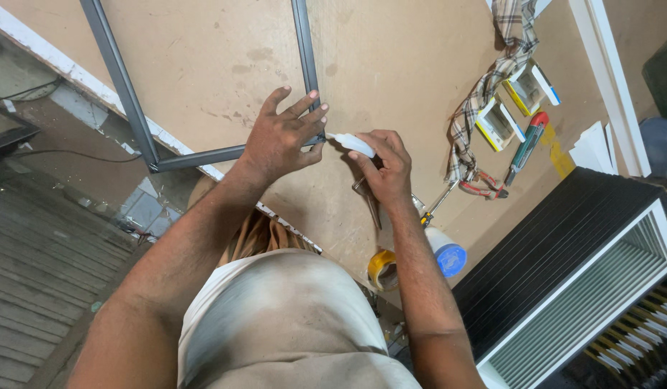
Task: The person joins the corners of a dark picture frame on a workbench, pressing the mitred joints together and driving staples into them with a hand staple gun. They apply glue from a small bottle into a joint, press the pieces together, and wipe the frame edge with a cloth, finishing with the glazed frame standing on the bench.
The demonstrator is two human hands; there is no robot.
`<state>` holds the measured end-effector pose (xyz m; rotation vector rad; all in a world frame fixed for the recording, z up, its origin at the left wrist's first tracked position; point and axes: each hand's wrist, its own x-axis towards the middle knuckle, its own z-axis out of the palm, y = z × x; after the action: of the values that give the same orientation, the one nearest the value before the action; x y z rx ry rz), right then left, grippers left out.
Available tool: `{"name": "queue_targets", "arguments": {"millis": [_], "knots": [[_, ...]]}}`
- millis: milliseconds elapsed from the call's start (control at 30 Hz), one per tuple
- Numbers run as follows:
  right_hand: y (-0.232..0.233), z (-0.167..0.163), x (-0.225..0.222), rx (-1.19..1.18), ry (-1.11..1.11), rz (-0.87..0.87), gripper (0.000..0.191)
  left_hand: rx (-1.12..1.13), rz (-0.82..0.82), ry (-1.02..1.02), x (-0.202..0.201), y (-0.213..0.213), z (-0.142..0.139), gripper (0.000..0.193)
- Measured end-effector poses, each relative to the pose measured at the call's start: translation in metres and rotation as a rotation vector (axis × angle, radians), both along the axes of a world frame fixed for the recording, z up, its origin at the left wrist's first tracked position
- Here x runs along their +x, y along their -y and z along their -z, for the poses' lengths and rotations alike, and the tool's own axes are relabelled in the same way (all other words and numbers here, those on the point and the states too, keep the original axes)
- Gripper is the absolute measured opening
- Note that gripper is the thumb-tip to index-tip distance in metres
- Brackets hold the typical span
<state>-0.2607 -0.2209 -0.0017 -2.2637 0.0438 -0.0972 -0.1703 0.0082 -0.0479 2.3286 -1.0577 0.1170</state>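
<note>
Grey frame [204,155] lies flat on the brown board [405,65], with its corner joint at about the centre of the view. That corner is pinched by the left hand [279,140], fingers closed on the joint. A small white glue bottle [351,144] is clamped in the right hand [384,166], its nozzle touching the corner from 3 o'clock. To get this done well, the joint is probably best kept pressed square and the bottle squeezed lightly — just a drop into the seam. Two yellow-and-white boxes [517,104] are seen at 2 o'clock beside a checked cloth [492,79], a red-and-green tool [529,140] just right of them. A yellow tape roll [382,270] and a blue-capped white bottle [445,253] sit at 5 o'clock — labels too small to tell.
</note>
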Motion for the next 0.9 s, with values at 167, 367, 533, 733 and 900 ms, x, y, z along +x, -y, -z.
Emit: {"name": "queue_targets", "arguments": {"millis": [167, 367, 533, 733, 900], "knots": [[-0.002, -0.003, 0.004, -0.014, -0.057, -0.041, 0.035, -0.008, 0.003, -0.024, 0.003, -0.003, -0.003, 0.030], [-0.005, -0.006, 0.007, -0.068, -0.061, -0.105, 0.037, 0.007, 0.020, -0.061, 0.004, -0.005, -0.005, 0.033], [-0.009, -0.010, 0.009, -0.125, -0.105, -0.097, 0.039, 0.032, 0.018, -0.079, 0.003, -0.005, -0.002, 0.029], [-0.011, -0.013, 0.007, -0.111, -0.145, -0.036, 0.039, 0.027, 0.014, -0.075, 0.004, -0.004, 0.000, 0.029], [-0.012, -0.011, 0.007, -0.122, -0.078, -0.076, 0.040, 0.024, 0.017, -0.079, 0.005, -0.005, 0.000, 0.031]]}}
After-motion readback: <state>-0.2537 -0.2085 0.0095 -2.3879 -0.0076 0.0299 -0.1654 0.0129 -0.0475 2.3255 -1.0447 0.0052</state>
